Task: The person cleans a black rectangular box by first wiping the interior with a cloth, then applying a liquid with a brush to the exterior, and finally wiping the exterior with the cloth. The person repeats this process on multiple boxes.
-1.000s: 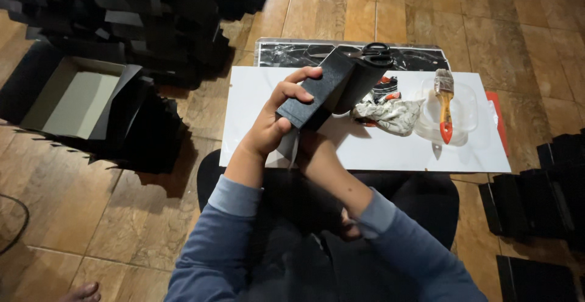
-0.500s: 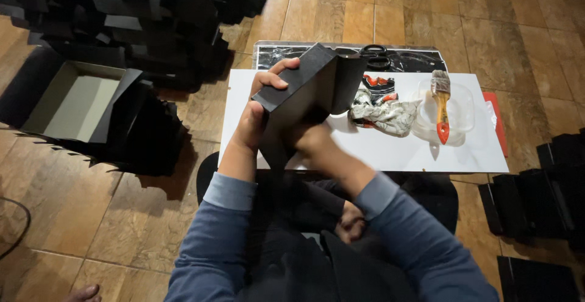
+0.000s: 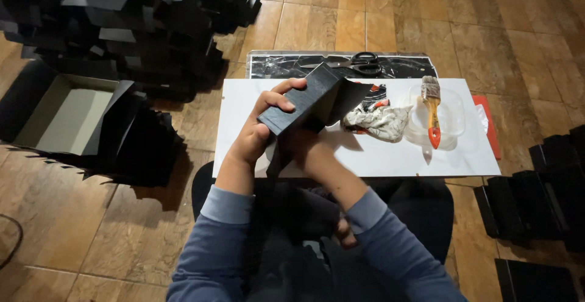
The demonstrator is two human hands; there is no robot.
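- The left hand (image 3: 253, 134) grasps the black cardboard box (image 3: 304, 104) from outside, fingers curled over its top edge.
- The right hand (image 3: 304, 146) is mostly hidden under the box; I cannot tell how its fingers are.
- The box is held above the white board (image 3: 365, 156).
- Farther on the board lie a crumpled rag (image 3: 378, 121) and a brush (image 3: 431, 110) on a clear plastic dish (image 3: 454, 116).
- Scissors (image 3: 359, 63) lie beyond the board.

Matt black cardboard box (image 3: 304, 102), glossy white board (image 3: 390, 156)
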